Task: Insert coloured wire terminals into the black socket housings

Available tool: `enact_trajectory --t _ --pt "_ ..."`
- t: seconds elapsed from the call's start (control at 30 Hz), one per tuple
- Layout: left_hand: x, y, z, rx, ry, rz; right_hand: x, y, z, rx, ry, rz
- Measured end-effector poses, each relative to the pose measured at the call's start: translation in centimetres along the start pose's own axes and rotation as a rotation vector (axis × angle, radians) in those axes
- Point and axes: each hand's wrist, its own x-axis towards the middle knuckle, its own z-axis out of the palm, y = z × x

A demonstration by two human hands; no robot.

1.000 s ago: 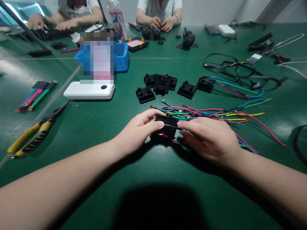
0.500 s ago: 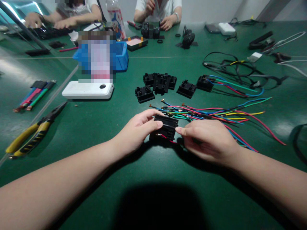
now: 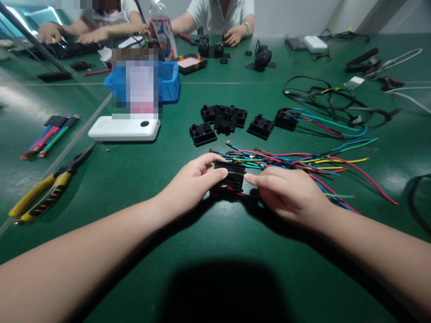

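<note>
Insulated wires [image 3: 283, 155] lie behind the black housing [image 3: 235, 172] clamped by the left hand [image 3: 198, 177]; the right hand [image 3: 292, 188], grip indeterminable, curls more than one second earlier.

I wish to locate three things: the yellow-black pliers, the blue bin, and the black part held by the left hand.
Yellow-black pliers [image 3: 62, 179]: head view, on a grip near the pivot.
Blue bin [image 3: 170, 87]: head view, on its front wall.
Held black part [image 3: 236, 172]: head view, on its exposed face.
</note>
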Motion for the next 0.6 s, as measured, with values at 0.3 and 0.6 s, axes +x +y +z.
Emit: enact_trajectory --t 0.3,0.6 --pt "-0.3 0.2 -0.2 0.313 0.027 0.011 0.0 0.0 0.0 -0.03 0.03 -0.076" --pt "-1.1 1.1 -0.1 1.101 -0.053 0.044 0.5 0.8 0.1 -0.031 0.073 -0.101"
